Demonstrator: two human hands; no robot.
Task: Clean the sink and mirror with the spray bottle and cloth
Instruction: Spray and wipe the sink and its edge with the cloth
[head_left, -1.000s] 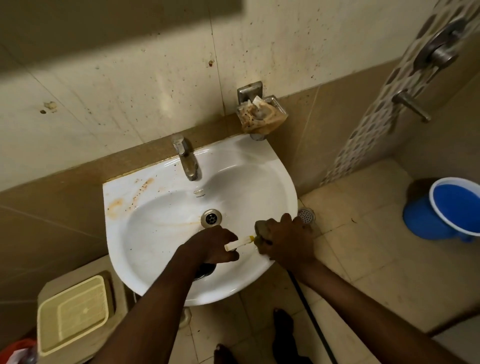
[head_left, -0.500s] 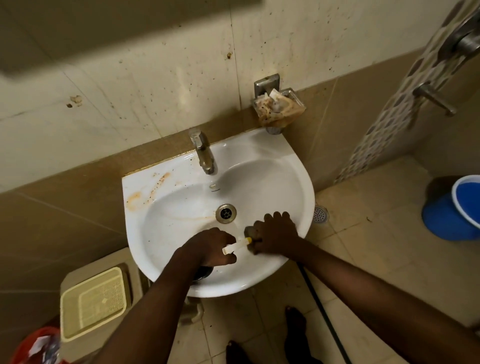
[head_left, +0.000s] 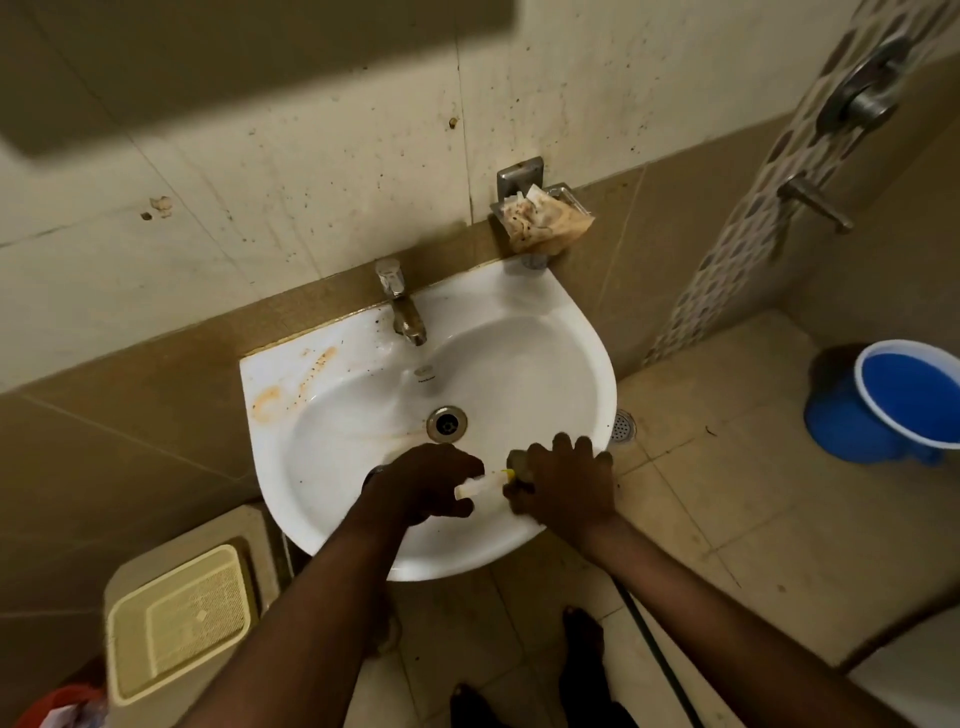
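Observation:
A white wall-hung sink (head_left: 582, 358) with orange stains on its left ledge fills the middle of the view. My left hand (head_left: 431, 483) is closed around a spray bottle, of which only the white nozzle with a yellow tip (head_left: 485, 482) shows. The nozzle points right, at my right hand (head_left: 563, 480). That hand presses a small dull cloth or pad (head_left: 517, 460) against the sink's front right rim. The mirror is only a dark blurred edge (head_left: 260, 62) at the top left.
A metal tap (head_left: 402, 306) stands at the back of the basin, the drain (head_left: 447, 423) just ahead of my hands. A soap holder with crumpled wrappers (head_left: 545, 218) hangs on the wall. A blue bucket (head_left: 904, 402) sits on the floor to the right, a beige basket (head_left: 176, 623) lower left.
The view has shifted so the sink sits further right in frame. Both hands stay together at the sink's front right rim, the right hand having moved slightly on the cloth.

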